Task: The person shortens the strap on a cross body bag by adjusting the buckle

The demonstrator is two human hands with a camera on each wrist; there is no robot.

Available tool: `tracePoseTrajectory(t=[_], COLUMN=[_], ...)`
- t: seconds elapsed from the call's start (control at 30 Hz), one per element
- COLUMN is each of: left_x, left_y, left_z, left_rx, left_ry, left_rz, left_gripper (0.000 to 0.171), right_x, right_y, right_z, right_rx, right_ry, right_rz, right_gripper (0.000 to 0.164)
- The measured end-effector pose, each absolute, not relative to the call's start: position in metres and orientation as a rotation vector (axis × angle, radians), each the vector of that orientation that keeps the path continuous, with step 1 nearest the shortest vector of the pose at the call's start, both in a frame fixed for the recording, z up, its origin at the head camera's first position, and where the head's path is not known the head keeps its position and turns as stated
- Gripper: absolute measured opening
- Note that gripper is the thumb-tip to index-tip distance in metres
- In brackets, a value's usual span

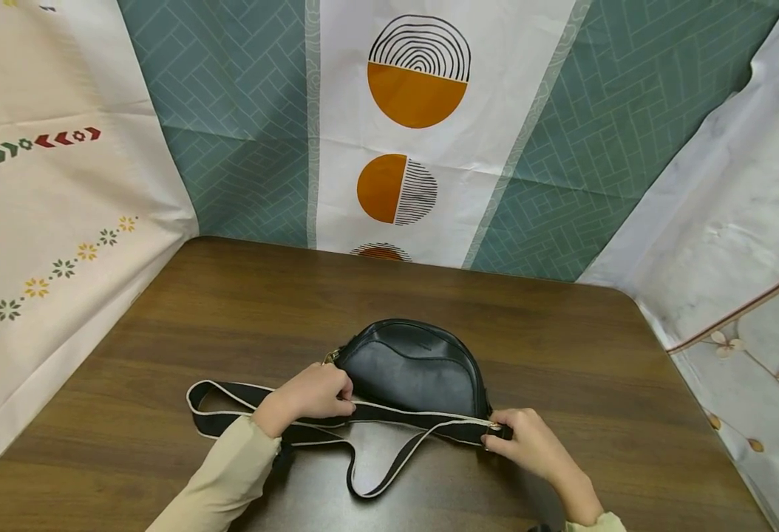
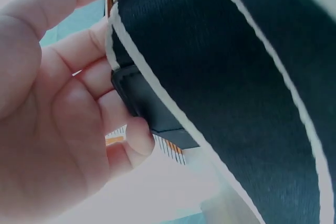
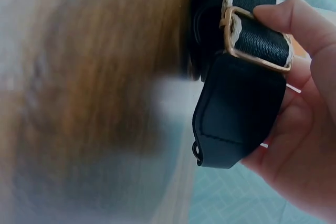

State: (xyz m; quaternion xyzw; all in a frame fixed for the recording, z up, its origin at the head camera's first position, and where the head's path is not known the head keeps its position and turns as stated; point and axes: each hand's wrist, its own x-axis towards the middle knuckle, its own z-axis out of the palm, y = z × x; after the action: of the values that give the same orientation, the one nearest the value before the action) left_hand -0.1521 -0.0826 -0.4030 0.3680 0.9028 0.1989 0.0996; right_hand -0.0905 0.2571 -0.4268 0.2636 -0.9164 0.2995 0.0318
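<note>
A black half-moon handbag [image 1: 409, 369] rests on the table, its curved top toward the far side. Along its near side runs a black shoulder strap [image 1: 403, 415] with white edging. My left hand [image 1: 316, 391] grips the strap at the bag's left end, thumb on a gold edge in the left wrist view and fingers around a black leather piece [image 2: 147, 103]. At the bag's right end, my right hand [image 1: 532, 443] pinches the strap by a gold slider buckle [image 3: 257, 60]. A black leather tab [image 3: 236, 103] hangs from the buckle against the fingers.
A loose strap loop [image 1: 196, 399] lies left of my left hand, and another slack bend [image 1: 369, 493] falls toward the near edge. The brown wooden table [image 1: 562, 332] is bordered by patterned cloths [image 1: 250, 148] at the back and sides.
</note>
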Motion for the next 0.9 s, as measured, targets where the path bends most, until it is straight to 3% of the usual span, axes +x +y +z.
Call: tracePoseTrajectory(t=[0.43, 0.9], left_x=[-0.151, -0.155], left_y=[-0.094, -0.104], left_z=[-0.399, -0.402], left_rx=[0.991, 1.056], left_ry=[2.613, 2.634], left_rz=[0.694, 0.702], left_gripper=[0.030, 0.035], right_x=[-0.098, -0.106], right_y=[0.266, 0.278], right_z=[-0.429, -0.427], right_rx=[0.794, 0.750], right_ry=[-2.682, -2.713], right_rz=[0.743, 0.708], right_gripper=[0.019, 0.027])
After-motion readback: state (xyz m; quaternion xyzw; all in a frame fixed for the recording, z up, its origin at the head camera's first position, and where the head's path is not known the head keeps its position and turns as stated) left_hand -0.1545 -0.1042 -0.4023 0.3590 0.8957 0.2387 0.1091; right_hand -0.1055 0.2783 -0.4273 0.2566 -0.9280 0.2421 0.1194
